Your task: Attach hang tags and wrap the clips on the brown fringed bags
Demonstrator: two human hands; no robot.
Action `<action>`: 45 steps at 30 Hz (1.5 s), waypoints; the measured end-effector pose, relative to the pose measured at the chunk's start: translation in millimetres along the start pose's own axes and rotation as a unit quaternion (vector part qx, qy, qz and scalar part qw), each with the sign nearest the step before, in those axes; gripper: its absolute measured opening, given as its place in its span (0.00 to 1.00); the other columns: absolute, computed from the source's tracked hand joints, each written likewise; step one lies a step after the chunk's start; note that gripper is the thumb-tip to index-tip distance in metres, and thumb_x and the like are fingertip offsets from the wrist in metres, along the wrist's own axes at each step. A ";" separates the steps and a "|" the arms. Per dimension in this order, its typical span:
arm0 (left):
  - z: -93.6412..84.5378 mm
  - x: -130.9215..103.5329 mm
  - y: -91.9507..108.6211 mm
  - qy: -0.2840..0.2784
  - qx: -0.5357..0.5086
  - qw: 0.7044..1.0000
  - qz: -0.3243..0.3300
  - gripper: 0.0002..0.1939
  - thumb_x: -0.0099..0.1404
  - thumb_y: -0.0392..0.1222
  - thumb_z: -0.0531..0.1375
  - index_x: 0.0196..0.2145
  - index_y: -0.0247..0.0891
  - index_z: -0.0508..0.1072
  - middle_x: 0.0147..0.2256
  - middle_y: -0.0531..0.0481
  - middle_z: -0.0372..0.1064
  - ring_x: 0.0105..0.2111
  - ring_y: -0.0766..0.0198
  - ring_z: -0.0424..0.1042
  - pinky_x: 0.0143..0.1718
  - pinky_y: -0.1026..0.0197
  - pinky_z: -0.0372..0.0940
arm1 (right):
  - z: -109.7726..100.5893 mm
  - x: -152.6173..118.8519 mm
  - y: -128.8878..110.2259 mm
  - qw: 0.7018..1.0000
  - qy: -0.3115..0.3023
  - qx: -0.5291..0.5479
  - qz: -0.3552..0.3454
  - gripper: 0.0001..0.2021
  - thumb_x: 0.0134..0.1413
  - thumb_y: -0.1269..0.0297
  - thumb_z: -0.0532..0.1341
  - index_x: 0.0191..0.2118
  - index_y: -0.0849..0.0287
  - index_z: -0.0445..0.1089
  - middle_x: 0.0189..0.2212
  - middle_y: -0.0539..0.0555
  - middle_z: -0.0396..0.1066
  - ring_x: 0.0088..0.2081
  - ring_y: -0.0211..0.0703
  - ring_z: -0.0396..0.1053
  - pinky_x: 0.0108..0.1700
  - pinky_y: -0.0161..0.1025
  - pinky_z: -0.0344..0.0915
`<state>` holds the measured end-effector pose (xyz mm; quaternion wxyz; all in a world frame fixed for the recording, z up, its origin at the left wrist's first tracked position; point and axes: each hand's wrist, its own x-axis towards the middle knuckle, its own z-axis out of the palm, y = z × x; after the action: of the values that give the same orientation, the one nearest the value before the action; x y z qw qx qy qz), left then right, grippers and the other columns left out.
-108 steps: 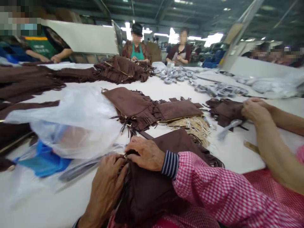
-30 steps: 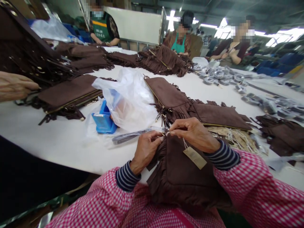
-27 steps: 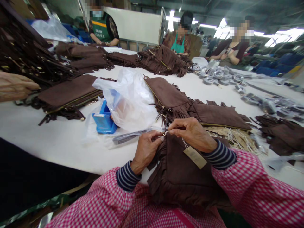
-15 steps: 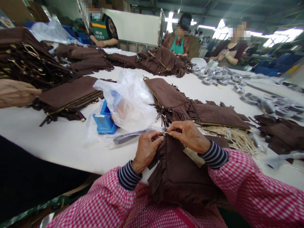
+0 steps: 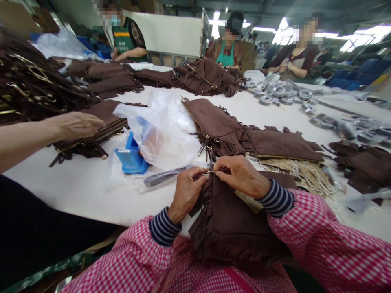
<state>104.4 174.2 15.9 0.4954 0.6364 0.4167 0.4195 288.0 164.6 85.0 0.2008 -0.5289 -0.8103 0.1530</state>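
The brown fringed bag (image 5: 241, 219) lies right in front of me, its near part reaching past the tabletop's (image 5: 106, 195) edge toward my checked apron (image 5: 195, 264). At the bag's far left corner my left hand (image 5: 187, 192) pinches the corner itself, thumb against fingers, beside a small metal ring. My right hand (image 5: 242, 176) meets it there from the other side, finger and thumb closed on a thin white string (image 5: 211, 172). A tan tag (image 5: 249, 200) lies on the bag, partly under my right wrist.

The tabletop's near edge runs off to the bag's left, and the widest white stretch is there, between that edge and the blue tape dispenser (image 5: 131, 158). Beyond the bag it is tighter: a plastic-wrapped strip (image 5: 165, 176) ends close to my fingertips, with two more fringed bags (image 5: 214, 120) farther back and a heap of tags (image 5: 305, 175) to the right.

Both my forearms come forward from either side of the bag, wrists turned inward. A co-worker's hand (image 5: 81, 125) hangs over another bag, well to the left.
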 end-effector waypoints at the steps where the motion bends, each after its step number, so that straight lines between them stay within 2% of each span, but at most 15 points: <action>1: 0.0 -0.1 0.0 0.000 -0.001 1.000 0.003 0.10 0.61 0.35 0.60 0.37 0.38 0.81 0.36 0.48 0.79 0.38 0.58 0.75 0.44 0.60 0.67 | 0.3 0.7 0.5 1.000 -0.004 0.006 -0.003 0.06 0.51 0.75 0.59 0.31 0.58 0.72 0.26 0.49 0.71 0.29 0.38 0.66 0.33 0.34 0.55; 11: 1.5 -0.3 4.3 0.009 -0.005 1.000 -0.007 0.09 0.62 0.35 0.60 0.36 0.37 0.81 0.36 0.49 0.79 0.37 0.59 0.76 0.44 0.60 0.67 | -8.3 4.6 -2.2 0.996 -0.014 -0.092 -0.013 0.04 0.52 0.74 0.58 0.31 0.58 0.68 0.29 0.51 0.71 0.28 0.39 0.62 0.33 0.35 0.51; 18: 0.7 -0.9 4.3 0.017 0.030 0.999 0.004 0.08 0.62 0.35 0.61 0.35 0.38 0.81 0.36 0.49 0.79 0.37 0.59 0.75 0.44 0.60 0.66 | -5.5 7.1 -2.0 0.999 0.004 -0.047 0.011 0.04 0.52 0.74 0.61 0.30 0.59 0.68 0.27 0.50 0.71 0.29 0.38 0.66 0.33 0.34 0.53; 23: 1.0 0.2 2.7 0.012 0.027 1.000 0.007 0.09 0.62 0.34 0.61 0.38 0.39 0.82 0.35 0.50 0.79 0.37 0.59 0.76 0.43 0.59 0.66 | 1.7 6.5 -1.9 0.997 0.033 -0.074 -0.002 0.03 0.53 0.73 0.62 0.32 0.60 0.69 0.28 0.51 0.72 0.30 0.40 0.68 0.34 0.34 0.55; 29: 0.3 0.6 2.5 0.014 0.027 0.999 0.015 0.08 0.62 0.34 0.61 0.36 0.39 0.81 0.36 0.50 0.79 0.39 0.58 0.76 0.44 0.59 0.65 | 5.6 3.5 -4.1 0.995 0.003 -0.095 -0.041 0.04 0.55 0.75 0.60 0.32 0.60 0.69 0.30 0.52 0.71 0.31 0.39 0.67 0.35 0.35 0.55; 35: 0.6 0.8 3.6 0.012 0.014 1.000 0.005 0.08 0.62 0.35 0.60 0.33 0.38 0.81 0.34 0.50 0.78 0.37 0.58 0.75 0.42 0.59 0.65 | 7.6 8.7 2.0 0.999 -0.016 -0.036 -0.013 0.05 0.54 0.76 0.61 0.32 0.60 0.70 0.29 0.50 0.72 0.31 0.39 0.67 0.36 0.35 0.57; 38: 1.0 1.4 5.6 0.016 0.007 1.000 0.005 0.09 0.62 0.34 0.60 0.32 0.38 0.81 0.33 0.51 0.78 0.37 0.59 0.75 0.43 0.60 0.64 | 9.1 10.4 4.4 1.000 -0.022 -0.005 0.001 0.04 0.54 0.73 0.61 0.33 0.59 0.71 0.30 0.51 0.73 0.33 0.41 0.69 0.37 0.36 0.59; 41: 0.4 -2.3 10.1 0.028 0.001 1.000 -0.010 0.09 0.61 0.33 0.59 0.31 0.38 0.80 0.30 0.52 0.77 0.33 0.61 0.73 0.37 0.62 0.62 | 9.3 5.0 5.8 0.999 -0.031 0.038 0.013 0.04 0.56 0.69 0.60 0.36 0.57 0.72 0.32 0.51 0.74 0.35 0.43 0.71 0.38 0.38 0.63; 44: -1.4 -9.2 15.6 0.076 0.027 0.997 -0.003 0.08 0.61 0.33 0.60 0.29 0.38 0.80 0.26 0.53 0.74 0.28 0.64 0.69 0.31 0.63 0.59 | 10.4 -2.6 15.5 0.996 -0.045 0.069 0.025 0.07 0.58 0.62 0.59 0.39 0.52 0.74 0.33 0.52 0.76 0.35 0.46 0.73 0.37 0.40 0.68; 45: -2.1 -11.0 17.7 0.097 0.030 0.995 0.005 0.08 0.60 0.32 0.60 0.28 0.38 0.79 0.26 0.54 0.73 0.27 0.65 0.68 0.31 0.63 0.58 | 11.5 -3.1 20.6 0.997 -0.021 0.068 0.018 0.07 0.58 0.59 0.60 0.38 0.50 0.75 0.34 0.52 0.77 0.36 0.48 0.74 0.38 0.41 0.70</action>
<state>101.2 161.5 32.2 0.4312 0.6089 0.4723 0.4693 299.9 169.5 65.0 0.2165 -0.5255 -0.7922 0.2222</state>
